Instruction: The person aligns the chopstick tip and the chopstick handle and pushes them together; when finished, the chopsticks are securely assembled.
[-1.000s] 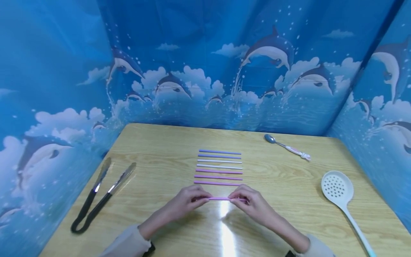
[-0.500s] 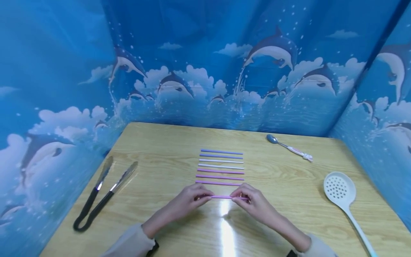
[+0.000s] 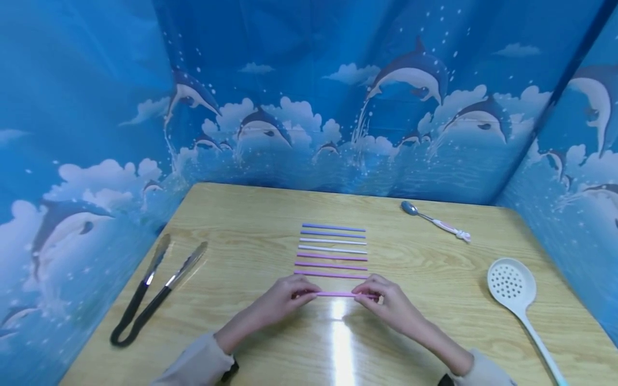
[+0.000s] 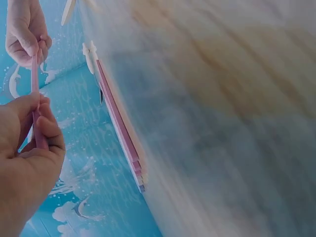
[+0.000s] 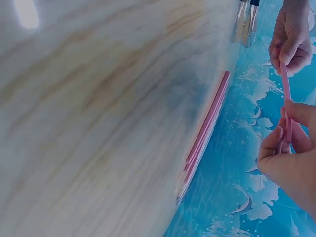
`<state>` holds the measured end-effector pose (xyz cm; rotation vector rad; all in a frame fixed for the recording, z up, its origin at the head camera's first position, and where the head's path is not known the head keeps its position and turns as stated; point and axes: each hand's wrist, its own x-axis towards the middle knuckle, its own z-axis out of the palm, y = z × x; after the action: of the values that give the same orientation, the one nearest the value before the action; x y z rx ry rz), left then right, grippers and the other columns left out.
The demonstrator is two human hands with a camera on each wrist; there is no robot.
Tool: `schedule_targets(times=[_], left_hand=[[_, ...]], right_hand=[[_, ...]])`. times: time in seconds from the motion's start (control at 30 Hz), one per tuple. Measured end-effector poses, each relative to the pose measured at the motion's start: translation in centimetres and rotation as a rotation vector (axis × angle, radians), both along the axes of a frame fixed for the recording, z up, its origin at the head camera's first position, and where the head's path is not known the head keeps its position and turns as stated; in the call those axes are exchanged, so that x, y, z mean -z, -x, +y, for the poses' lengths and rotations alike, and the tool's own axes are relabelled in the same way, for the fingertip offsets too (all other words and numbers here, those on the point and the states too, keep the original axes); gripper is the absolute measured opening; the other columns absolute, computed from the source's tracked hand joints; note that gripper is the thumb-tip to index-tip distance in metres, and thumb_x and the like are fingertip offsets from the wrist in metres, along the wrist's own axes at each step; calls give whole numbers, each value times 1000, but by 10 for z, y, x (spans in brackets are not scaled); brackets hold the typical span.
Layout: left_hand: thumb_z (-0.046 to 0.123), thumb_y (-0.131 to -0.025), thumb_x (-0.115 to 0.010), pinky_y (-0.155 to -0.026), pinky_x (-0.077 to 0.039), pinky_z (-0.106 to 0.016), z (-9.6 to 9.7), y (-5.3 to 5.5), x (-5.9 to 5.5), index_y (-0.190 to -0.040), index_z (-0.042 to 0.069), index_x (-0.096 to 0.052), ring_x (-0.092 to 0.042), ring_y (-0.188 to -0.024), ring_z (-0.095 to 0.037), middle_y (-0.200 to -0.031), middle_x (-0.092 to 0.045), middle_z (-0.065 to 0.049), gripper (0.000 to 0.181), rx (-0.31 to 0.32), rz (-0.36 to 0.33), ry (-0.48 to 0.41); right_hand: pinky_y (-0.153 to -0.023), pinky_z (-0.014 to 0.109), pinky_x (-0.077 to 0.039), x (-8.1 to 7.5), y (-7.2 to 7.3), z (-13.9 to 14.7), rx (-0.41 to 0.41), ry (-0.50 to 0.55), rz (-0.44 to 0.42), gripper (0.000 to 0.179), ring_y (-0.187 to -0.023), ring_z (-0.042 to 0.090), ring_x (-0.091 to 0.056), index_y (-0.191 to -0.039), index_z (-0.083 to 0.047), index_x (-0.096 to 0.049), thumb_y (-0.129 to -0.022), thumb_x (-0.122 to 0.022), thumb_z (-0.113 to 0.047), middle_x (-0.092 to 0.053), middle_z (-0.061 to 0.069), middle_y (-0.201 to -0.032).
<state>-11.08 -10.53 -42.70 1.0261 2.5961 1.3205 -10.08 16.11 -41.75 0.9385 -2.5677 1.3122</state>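
A thin pink stick (image 3: 335, 294) is stretched level between both hands, above the near side of the row. My left hand (image 3: 291, 296) pinches its left end between thumb and fingers. Toward the other end, my right hand (image 3: 383, 300) pinches it the same way, with a short tip showing past the fingertips. Just beyond the hands lies a row of parallel sticks: pink sticks (image 3: 330, 266) nearest, then white sticks (image 3: 332, 250), then blue-violet sticks (image 3: 333, 235) farthest. Both wrist views show the held pink stick (image 4: 34, 76) running from one hand to the other.
Black-handled metal tongs (image 3: 145, 311) lie spread at the left of the wooden table (image 3: 232, 225). A spoon (image 3: 429, 219) with a pink-and-white handle lies at the back right. On the right is a white slotted skimmer (image 3: 512, 284). Dolphin-print curtains (image 3: 309, 139) surround the table.
My right hand has slid slightly to the right along the pink stick, so more of it shows between the hands. The left hand keeps its pinch. The camera view shifted a little.
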Motion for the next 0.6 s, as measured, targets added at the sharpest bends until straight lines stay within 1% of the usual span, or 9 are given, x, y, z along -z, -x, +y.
schedule_targets(times=[0.1,0.2,0.3,0.43,0.5,0.6], left_hand=[[10,-90,-63,-69,-51,-17,-3,1,1,-105,4,-69,-58,-79,-5,-97,-69,-5,18,-16,-23,20],[10,-90,-63,-76,-53,-19,-6,4,3,-107,4,-69,-62,-86,-11,-100,-70,-7,19,-33,-69,33],[11,-90,-63,-76,-53,-20,-9,8,6,-107,4,-69,-63,-87,-14,-99,-70,-8,19,-54,-110,41],[10,-90,-63,-77,-52,-21,-15,15,12,-107,3,-69,-63,-86,-14,-97,-69,-5,19,-95,-154,58],[9,-90,-63,-76,-52,-21,-17,19,14,-107,2,-69,-63,-85,-15,-95,-69,-6,19,-106,-154,65],[7,-89,-63,-75,-51,-21,-17,24,16,-105,0,-69,-63,-84,-16,-93,-69,-7,18,-108,-134,79]], right_hand=[[-58,18,-49,3,3,1,8,-18,6,10,-69,-1,-49,-89,-4,-71,-80,-71,-1,-58,-6,-78],[-60,18,-50,6,6,2,21,-33,-2,9,-70,0,-51,-88,-4,-71,-80,-71,0,-59,-6,-78],[-62,19,-51,9,11,3,30,-50,-8,9,-70,1,-53,-87,-3,-71,-79,-71,1,-61,-4,-78],[-63,20,-53,14,18,5,30,-81,-3,11,-70,6,-56,-86,-2,-71,-77,-71,4,-63,1,-77],[-64,20,-52,17,21,6,33,-103,-15,10,-70,7,-57,-86,-2,-71,-78,-70,4,-63,2,-77],[-64,20,-52,22,27,7,54,-136,-39,9,-70,6,-56,-86,-2,-71,-79,-70,3,-63,1,-77]])
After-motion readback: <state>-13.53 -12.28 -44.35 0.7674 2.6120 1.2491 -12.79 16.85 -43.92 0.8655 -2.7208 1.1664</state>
